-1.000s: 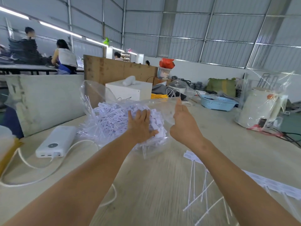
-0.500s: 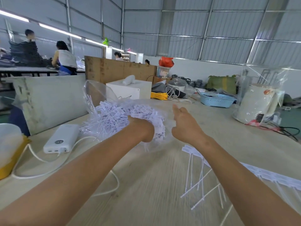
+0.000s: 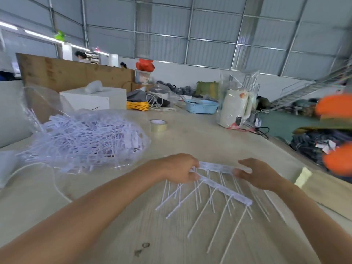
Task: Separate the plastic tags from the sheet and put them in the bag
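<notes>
gripping a tag sheet [image 3: 219, 167] at both ends
left hand [image 3: 180, 168] and right hand [image 3: 256, 175] curled round it, beside full bag [image 3: 85, 138].

We note a roll of clear adhesive tape [image 3: 158, 125] lying flat on the pale wooden desk [image 3: 200, 141]. Farther back stand a white rectangular box [image 3: 99, 100], a bundle of yellow cord [image 3: 137, 105] and a light blue perforated plastic basket [image 3: 201, 106]. A white cable [image 3: 57, 187] trails across the desk's left side.
</notes>
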